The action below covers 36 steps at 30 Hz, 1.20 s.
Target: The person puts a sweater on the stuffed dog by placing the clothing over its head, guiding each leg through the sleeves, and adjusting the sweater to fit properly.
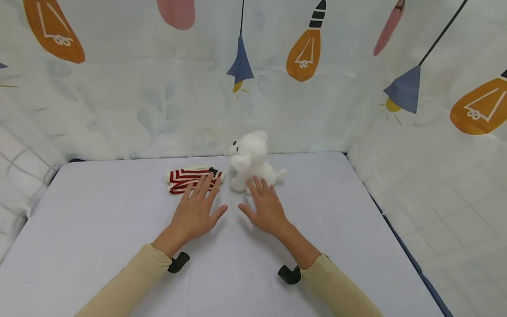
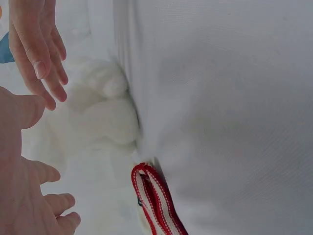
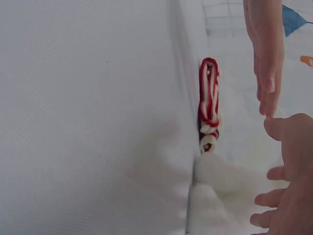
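Observation:
A white plush animal point(image 1: 250, 160) sits upright near the back of the table, its dark eyes and nose turned to the left. To its left lies a folded knitted piece point(image 1: 190, 178) with red and white stripes and a dark patch. My left hand point(image 1: 196, 213) is spread above the table, its fingertips overlapping the knitted piece in the head view. Spread likewise, my right hand point(image 1: 266, 210) has its fingertips in front of the plush animal's base. Both hands hold nothing. In the left wrist view the knitted piece point(image 2: 155, 203) shows its folded edge beside the plush animal point(image 2: 110, 120).
A white cloth covers the table point(image 1: 99, 246). Behind it hangs a pale curtain point(image 1: 190, 101) printed with lamps and bulbs, and more sheeting stands at both sides. A black wrist mount point(image 1: 179, 263) sits under the left sleeve, another point(image 1: 290, 274) under the right.

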Tool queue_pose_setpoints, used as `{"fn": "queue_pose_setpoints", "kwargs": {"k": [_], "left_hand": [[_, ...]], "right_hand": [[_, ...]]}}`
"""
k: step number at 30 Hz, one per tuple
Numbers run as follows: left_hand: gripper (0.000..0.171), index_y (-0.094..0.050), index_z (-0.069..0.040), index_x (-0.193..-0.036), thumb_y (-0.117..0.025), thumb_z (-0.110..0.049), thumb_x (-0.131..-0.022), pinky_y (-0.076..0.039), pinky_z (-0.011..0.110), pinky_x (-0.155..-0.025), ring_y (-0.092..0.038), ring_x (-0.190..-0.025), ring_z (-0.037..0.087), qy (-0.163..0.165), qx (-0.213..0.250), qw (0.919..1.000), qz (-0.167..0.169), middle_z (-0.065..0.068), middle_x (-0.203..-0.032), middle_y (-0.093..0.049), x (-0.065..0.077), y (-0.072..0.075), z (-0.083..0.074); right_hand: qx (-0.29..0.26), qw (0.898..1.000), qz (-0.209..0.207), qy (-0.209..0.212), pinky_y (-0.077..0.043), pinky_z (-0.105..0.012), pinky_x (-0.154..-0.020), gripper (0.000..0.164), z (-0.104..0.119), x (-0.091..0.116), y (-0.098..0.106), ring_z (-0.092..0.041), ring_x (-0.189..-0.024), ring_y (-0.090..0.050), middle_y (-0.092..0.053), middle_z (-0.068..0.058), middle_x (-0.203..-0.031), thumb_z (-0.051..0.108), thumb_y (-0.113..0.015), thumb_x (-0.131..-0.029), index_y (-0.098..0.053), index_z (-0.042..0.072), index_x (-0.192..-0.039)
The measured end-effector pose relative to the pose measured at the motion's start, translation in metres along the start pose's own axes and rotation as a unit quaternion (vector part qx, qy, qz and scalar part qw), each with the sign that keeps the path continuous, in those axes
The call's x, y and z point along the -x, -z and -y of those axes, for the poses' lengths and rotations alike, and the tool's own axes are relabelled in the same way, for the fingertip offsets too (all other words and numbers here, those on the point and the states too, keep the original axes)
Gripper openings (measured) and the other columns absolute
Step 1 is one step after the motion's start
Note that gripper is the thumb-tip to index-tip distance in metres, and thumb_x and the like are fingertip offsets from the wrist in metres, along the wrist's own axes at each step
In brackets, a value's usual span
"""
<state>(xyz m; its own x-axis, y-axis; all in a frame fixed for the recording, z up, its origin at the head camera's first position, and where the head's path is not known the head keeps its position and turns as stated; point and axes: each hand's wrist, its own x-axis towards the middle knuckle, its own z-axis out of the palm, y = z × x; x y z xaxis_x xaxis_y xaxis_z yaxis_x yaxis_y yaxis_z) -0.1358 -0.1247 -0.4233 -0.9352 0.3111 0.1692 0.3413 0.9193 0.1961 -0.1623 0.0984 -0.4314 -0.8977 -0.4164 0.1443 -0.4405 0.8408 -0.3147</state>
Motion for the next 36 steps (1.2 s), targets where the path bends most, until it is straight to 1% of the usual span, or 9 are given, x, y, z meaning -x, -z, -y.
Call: {"fn": "queue_pose_setpoints", "kwargs": {"k": [6, 11, 16, 20, 23, 25, 28, 32, 36], "left_hand": [[0.078, -0.018, -0.012, -0.155, -0.048, -0.053, -0.095, -0.010, 0.057, -0.119, -0.012, -0.150, 0.036, 0.020, 0.016, 0.9997, 0.005, 0.015, -0.162, -0.013, 0.003, 0.001, 0.001], [0.078, -0.020, -0.011, -0.155, -0.050, -0.051, -0.095, -0.011, 0.057, -0.118, -0.014, -0.149, 0.037, 0.030, 0.030, 0.9991, -0.008, 0.015, -0.162, -0.014, 0.002, 0.001, 0.003], [0.077, -0.020, -0.009, -0.154, -0.050, -0.049, -0.096, -0.012, 0.058, -0.118, -0.017, -0.148, 0.037, 0.034, 0.042, 0.9985, -0.008, 0.015, -0.162, -0.014, 0.005, 0.001, 0.005], [0.077, -0.019, -0.009, -0.155, -0.050, -0.048, -0.097, -0.016, 0.059, -0.117, -0.022, -0.147, 0.035, 0.041, 0.082, 0.9957, -0.014, 0.013, -0.162, -0.016, 0.004, 0.001, 0.006], [0.076, -0.019, -0.009, -0.155, -0.051, -0.046, -0.097, -0.020, 0.059, -0.116, -0.026, -0.146, 0.034, 0.046, 0.117, 0.9918, -0.023, 0.013, -0.161, -0.021, 0.001, 0.001, 0.008], [0.075, -0.019, -0.008, -0.155, -0.051, -0.045, -0.097, -0.021, 0.058, -0.116, -0.026, -0.146, 0.034, 0.047, 0.131, 0.9899, -0.025, 0.014, -0.160, -0.022, -0.002, -0.001, 0.009], [0.074, -0.018, -0.008, -0.155, -0.048, -0.045, -0.099, -0.020, 0.058, -0.116, -0.023, -0.147, 0.035, 0.050, 0.141, 0.9885, -0.022, 0.014, -0.160, -0.021, -0.005, -0.004, 0.010], [0.072, -0.018, -0.009, -0.155, -0.046, -0.046, -0.099, -0.020, 0.057, -0.117, -0.021, -0.147, 0.034, 0.060, 0.146, 0.9872, -0.022, 0.014, -0.160, -0.021, -0.008, -0.008, 0.011], [0.071, -0.019, -0.010, -0.155, -0.045, -0.046, -0.100, -0.020, 0.057, -0.117, -0.021, -0.147, 0.035, 0.068, 0.158, 0.9849, -0.022, 0.014, -0.160, -0.021, -0.012, -0.011, 0.010]], "right_hand": [[-0.021, 0.999, -0.030, -0.004, -0.025, -0.054, -0.117, 0.069, -0.003, -0.001, -0.003, -0.033, -0.146, -0.027, -0.031, -0.011, -0.157, 0.047, -0.055, -0.095, -0.032, 0.014, -0.151], [-0.045, 0.998, -0.044, -0.006, -0.025, -0.053, -0.117, 0.066, -0.005, -0.002, -0.003, -0.031, -0.146, -0.028, -0.032, -0.010, -0.157, 0.045, -0.056, -0.095, -0.035, 0.014, -0.149], [-0.083, 0.994, -0.065, -0.028, -0.041, -0.049, -0.107, 0.060, -0.008, -0.001, -0.003, -0.029, -0.142, -0.037, -0.031, -0.008, -0.157, 0.038, -0.058, -0.095, -0.039, 0.013, -0.146], [-0.110, 0.990, -0.083, -0.037, -0.048, -0.047, -0.097, 0.056, -0.012, -0.003, -0.002, -0.028, -0.138, -0.042, -0.030, -0.006, -0.157, 0.033, -0.060, -0.095, -0.040, 0.013, -0.144], [-0.125, 0.987, -0.093, -0.038, -0.048, -0.047, -0.097, 0.054, -0.014, -0.006, -0.003, -0.028, -0.138, -0.042, -0.031, -0.006, -0.157, 0.031, -0.060, -0.096, -0.040, 0.012, -0.143], [-0.131, 0.985, -0.101, -0.041, -0.048, -0.047, -0.098, 0.053, -0.016, -0.008, -0.004, -0.029, -0.138, -0.042, -0.033, -0.007, -0.156, 0.030, -0.059, -0.096, -0.041, 0.012, -0.142], [-0.137, 0.983, -0.113, -0.043, -0.046, -0.048, -0.102, 0.052, -0.018, -0.010, -0.005, -0.030, -0.138, -0.041, -0.034, -0.009, -0.154, 0.028, -0.060, -0.096, -0.042, 0.010, -0.141], [-0.140, 0.981, -0.127, -0.038, -0.046, -0.048, -0.102, 0.050, -0.021, -0.013, -0.007, -0.030, -0.138, -0.040, -0.036, -0.011, -0.153, 0.027, -0.060, -0.096, -0.043, 0.009, -0.140], [-0.140, 0.977, -0.154, -0.038, -0.047, -0.047, -0.100, 0.049, -0.024, -0.019, -0.011, -0.030, -0.138, -0.041, -0.038, -0.011, -0.151, 0.025, -0.061, -0.095, -0.045, 0.008, -0.138]]}}
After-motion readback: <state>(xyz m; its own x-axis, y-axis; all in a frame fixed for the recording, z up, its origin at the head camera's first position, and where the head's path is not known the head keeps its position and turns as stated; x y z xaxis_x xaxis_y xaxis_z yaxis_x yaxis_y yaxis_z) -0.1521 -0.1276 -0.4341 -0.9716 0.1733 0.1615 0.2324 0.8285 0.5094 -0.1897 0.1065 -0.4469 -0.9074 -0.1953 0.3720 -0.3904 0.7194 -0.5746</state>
